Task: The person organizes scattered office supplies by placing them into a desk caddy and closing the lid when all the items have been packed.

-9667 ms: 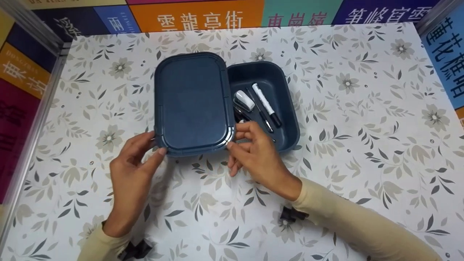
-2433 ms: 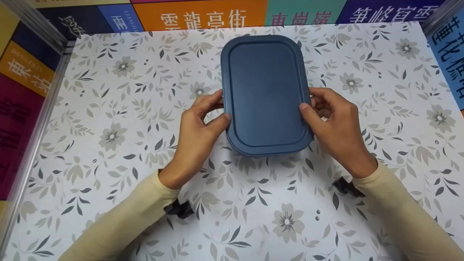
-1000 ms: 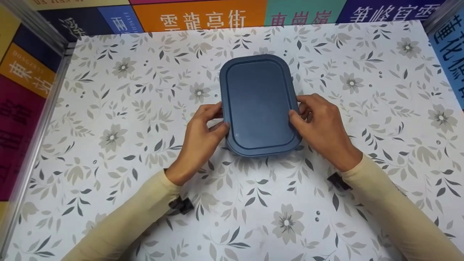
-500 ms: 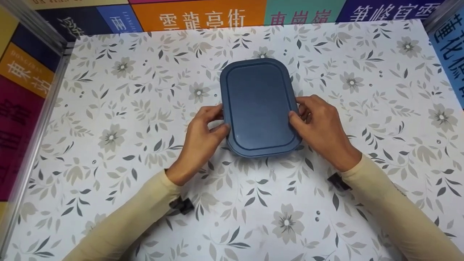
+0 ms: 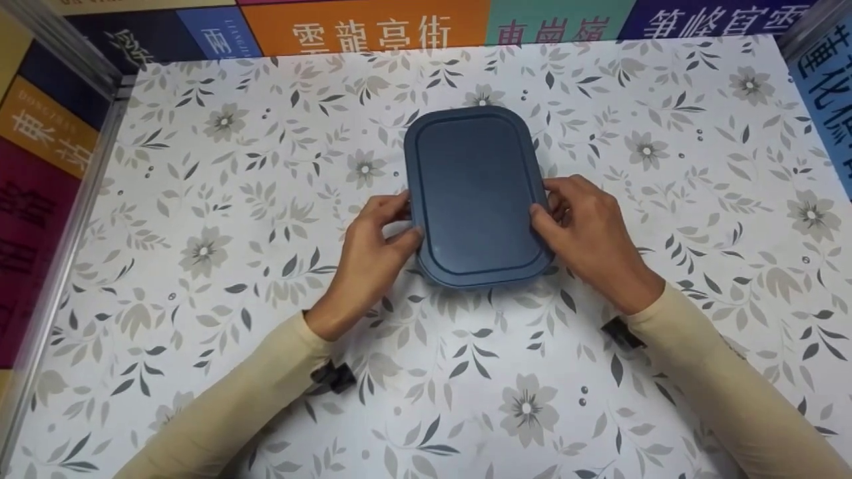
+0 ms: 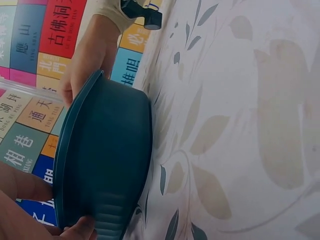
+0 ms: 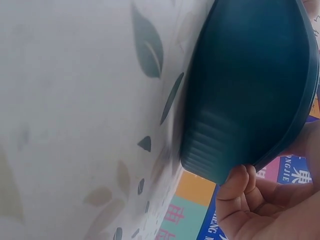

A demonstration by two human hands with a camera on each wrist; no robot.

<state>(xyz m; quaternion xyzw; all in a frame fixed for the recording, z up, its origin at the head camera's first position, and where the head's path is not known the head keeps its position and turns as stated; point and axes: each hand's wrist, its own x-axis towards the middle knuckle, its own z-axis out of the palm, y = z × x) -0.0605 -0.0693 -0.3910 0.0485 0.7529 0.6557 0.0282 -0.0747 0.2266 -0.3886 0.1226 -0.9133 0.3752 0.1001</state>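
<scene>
A dark blue lidded plastic box (image 5: 476,193) stands on the flowered tabletop, its rounded lid on top and its contents hidden. My left hand (image 5: 373,249) grips the left long side, with the thumb at the lid's edge and fingertips under the rim. On the opposite side my right hand (image 5: 592,229) pinches the rim between thumb and curled fingers. In the left wrist view, the box's wall (image 6: 115,145) slopes down to the table surface. The right wrist view shows fingertips (image 7: 237,180) against the box's ribbed lower wall.
A white cloth (image 5: 233,346) with a leaf and flower print covers the table. Colourful panels with large characters (image 5: 373,30) rise along the far edge and both sides. Dark wrist mounts (image 5: 333,377) sit under both cream sleeves.
Earlier the lid was held left of the uncovered box, which held pens and markers. Then the lid covered it, and the box came lower and slightly left. The last half second shows no motion.
</scene>
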